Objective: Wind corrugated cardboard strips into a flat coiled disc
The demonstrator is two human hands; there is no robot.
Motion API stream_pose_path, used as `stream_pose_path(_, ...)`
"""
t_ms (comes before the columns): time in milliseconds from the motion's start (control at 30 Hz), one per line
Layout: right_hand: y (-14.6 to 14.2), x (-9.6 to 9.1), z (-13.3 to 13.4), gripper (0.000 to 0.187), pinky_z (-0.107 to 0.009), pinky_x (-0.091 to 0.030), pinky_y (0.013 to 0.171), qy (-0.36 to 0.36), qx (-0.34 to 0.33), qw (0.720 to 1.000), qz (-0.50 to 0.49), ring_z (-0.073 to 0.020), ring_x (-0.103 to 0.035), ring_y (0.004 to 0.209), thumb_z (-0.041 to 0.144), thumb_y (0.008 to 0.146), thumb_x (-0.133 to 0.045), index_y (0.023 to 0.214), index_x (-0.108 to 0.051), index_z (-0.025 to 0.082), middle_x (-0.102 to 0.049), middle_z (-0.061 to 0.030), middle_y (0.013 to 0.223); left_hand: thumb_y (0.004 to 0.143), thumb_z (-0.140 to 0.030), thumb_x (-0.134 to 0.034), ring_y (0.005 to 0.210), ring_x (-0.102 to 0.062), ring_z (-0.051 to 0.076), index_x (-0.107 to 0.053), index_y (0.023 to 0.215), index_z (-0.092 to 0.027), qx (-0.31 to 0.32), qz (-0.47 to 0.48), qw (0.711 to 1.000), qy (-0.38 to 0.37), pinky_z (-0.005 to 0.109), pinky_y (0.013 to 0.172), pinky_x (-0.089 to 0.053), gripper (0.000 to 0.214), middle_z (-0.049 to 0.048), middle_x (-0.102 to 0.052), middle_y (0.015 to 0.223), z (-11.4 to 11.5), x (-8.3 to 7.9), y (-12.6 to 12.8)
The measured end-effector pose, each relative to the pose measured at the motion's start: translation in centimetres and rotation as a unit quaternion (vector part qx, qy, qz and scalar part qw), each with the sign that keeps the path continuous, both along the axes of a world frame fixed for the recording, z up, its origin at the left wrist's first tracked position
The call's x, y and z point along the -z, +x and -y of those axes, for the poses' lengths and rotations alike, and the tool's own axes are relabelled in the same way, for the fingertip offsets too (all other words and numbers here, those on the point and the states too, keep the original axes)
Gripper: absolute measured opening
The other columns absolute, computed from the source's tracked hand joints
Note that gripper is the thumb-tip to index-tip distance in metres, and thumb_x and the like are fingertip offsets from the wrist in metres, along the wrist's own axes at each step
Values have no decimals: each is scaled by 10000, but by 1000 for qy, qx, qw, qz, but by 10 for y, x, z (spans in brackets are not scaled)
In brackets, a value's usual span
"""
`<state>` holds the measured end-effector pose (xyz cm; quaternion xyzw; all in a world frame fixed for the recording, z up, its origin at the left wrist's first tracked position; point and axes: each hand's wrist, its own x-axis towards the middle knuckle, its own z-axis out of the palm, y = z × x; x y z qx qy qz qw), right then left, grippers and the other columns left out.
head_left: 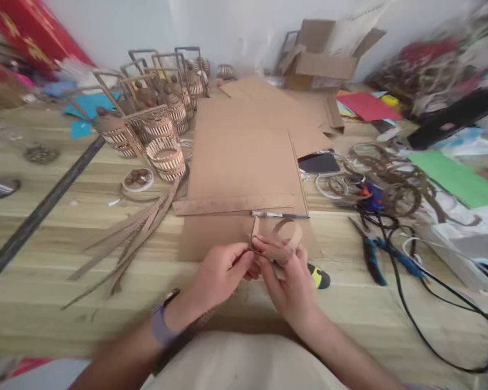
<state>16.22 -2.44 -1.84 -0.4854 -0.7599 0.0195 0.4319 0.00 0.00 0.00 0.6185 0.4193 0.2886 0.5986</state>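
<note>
My right hand (290,276) is closed on a thin tan strip, and the curled loop of the tan strip (295,233) stands up beyond the fingers. The strip's other part rises between the fingertips. My left hand (223,271), with a watch on its wrist, is pinched closed against the same piece, fingertips meeting those of the right hand. The exact grip point is partly hidden. Beside my right hand lies a tool with a yellow-and-black handle (320,277), its far end covered. Just beyond the hands are a pen (278,215) and a flat wooden strip (236,205).
Cardboard sheets (239,157) cover the table's middle. Several small woven lantern-like baskets (166,154) stand at left, near loose flat strips (138,233) and a roll of tape (138,180). Pliers (374,252), a black cable (402,309) and coiled strips (402,197) lie at right.
</note>
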Motion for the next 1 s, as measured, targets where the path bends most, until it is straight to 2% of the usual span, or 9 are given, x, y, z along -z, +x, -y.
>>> stream_pose_path(133, 5, 4, 3, 155, -384, -514, 819, -57, 26, 995, -78, -217, -734, 937, 181, 963, -520, 1036, -634, 257, -778, -33, 980, 996, -298, -438, 737, -746, 184, -683, 910, -127, 33, 11, 999, -1, 268, 688, -595, 311, 80, -767, 804, 2, -1, -1)
stream_pose_path(267, 6, 10, 4, 143, -345, -574, 720, -113, 37, 975, -189, -209, -733, 896, 199, 972, -508, 1016, -627, 265, -766, -57, 972, 993, -293, -454, 771, -749, 189, -687, 861, -134, 52, 11, 999, -3, 280, 731, -590, 312, 81, -779, 827, 1, 1, -3)
stream_pose_path(467, 5, 3, 4, 196, -393, -509, 854, -34, 7, 998, -60, -218, -740, 928, 161, 941, -525, 1045, -653, 267, -786, -26, 955, 974, -400, -506, 780, -727, 191, -688, 952, -133, 30, 14, 999, -8, 264, 695, -567, 324, 71, -759, 836, -4, 3, -3)
stream_pose_path(633, 2, 0, -2, 119, -408, -454, 865, -5, 8, 1000, -12, -239, -742, 968, 226, 955, -582, 1066, -621, 241, -784, -55, 1035, 988, -324, -456, 722, -721, 170, -674, 921, -138, 9, -18, 1000, 13, 250, 665, -564, 295, 58, -747, 787, -2, 1, -1)
stream_pose_path(733, 2, 1, -3, 118, -400, -452, 867, 13, 2, 1000, -10, -220, -748, 938, 176, 965, -556, 1029, -621, 252, -790, -34, 1011, 992, -313, -440, 712, -728, 165, -647, 858, -150, 8, -6, 1000, 11, 240, 650, -567, 296, 58, -752, 775, -1, 1, 0)
stream_pose_path(833, 3, 2, 0, 135, -392, -496, 854, -15, 22, 999, -33, -215, -744, 910, 187, 961, -556, 1030, -636, 270, -793, -18, 969, 994, -298, -432, 709, -740, 168, -636, 820, -156, 19, -9, 1000, 22, 245, 663, -573, 304, 65, -763, 763, 1, 0, 0)
stream_pose_path(1000, 3, 9, 5, 125, -343, -583, 701, -106, 53, 982, -147, -213, -726, 879, 251, 987, -513, 1030, -627, 277, -785, -35, 961, 992, -321, -443, 764, -760, 198, -657, 817, -151, 60, 6, 998, 17, 281, 720, -591, 324, 88, -783, 804, 1, 1, -3)
